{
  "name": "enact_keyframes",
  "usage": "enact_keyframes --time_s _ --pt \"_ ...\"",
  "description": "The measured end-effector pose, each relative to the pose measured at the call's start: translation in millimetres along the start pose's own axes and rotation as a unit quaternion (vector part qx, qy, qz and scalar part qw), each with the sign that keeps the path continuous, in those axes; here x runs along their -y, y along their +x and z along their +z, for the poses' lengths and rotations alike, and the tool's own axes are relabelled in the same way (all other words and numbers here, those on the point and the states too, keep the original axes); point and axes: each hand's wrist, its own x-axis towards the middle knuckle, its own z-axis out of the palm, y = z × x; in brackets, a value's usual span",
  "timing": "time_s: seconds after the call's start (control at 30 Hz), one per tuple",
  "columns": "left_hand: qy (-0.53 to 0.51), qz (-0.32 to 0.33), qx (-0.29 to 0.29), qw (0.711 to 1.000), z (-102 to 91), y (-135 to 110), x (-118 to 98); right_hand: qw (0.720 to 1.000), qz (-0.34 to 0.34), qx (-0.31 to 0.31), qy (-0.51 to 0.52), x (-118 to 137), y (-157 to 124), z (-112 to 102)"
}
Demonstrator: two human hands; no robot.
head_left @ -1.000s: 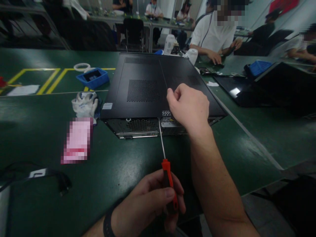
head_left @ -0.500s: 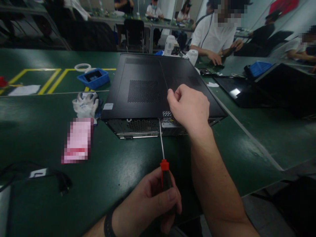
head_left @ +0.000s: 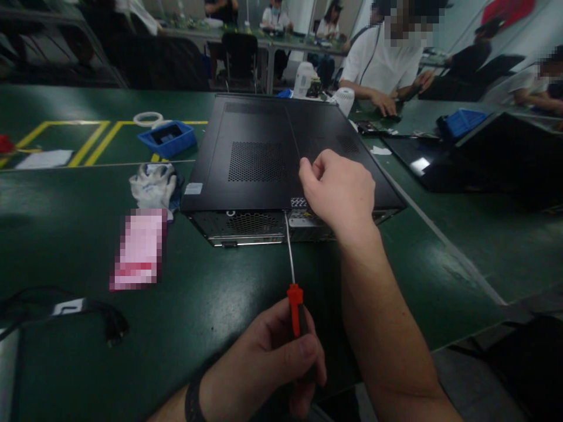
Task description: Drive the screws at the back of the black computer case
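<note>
A black desktop computer case (head_left: 259,126) lies flat on the green table, its rear panel towards me. My left hand (head_left: 277,357) is closed around the red and dark handle of a screwdriver (head_left: 295,310). The screwdriver's thin shaft points away from me, and its tip meets the top edge of the rear panel near the middle. My right hand (head_left: 341,190) rests over the case's rear edge, right of the tip, with fingers curled. Its fingertips are mostly hidden, so I cannot see whether anything is in them.
Left of the case lie grey-white gloves (head_left: 153,184), a pink packet (head_left: 141,249), a blue tray (head_left: 167,139) and black cables (head_left: 112,322). On the right are a dark flat panel (head_left: 417,161) and another blue bin (head_left: 465,122). A co-worker in white (head_left: 382,64) works across the table.
The screwdriver handle has turned in my left hand, so its red strip now faces up. My right hand and the case keep their places.
</note>
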Motion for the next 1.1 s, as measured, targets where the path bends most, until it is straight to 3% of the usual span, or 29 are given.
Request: enact_keyframes --time_s 0.17,0.4,0.87,1.1 --pt "0.008 0.023 -0.004 1.0 -3.7 -0.9 4.8 1.0 -0.001 0.001 0.003 -0.4 0.1 -0.2" --pt "0.015 0.001 -0.015 1.0 2.7 -0.9 -3.0 1.0 -0.003 0.002 0.002 -0.4 -0.3 -0.3" --pt "-0.071 -0.015 -0.014 0.997 3.2 -1.8 -4.8 1.0 -0.005 -0.005 -0.001 -1.0 0.2 1.0" --pt "0.002 -0.006 -0.024 1.0 6.3 -0.7 -5.8 1.0 -0.002 0.005 0.001 -0.4 0.1 0.0"
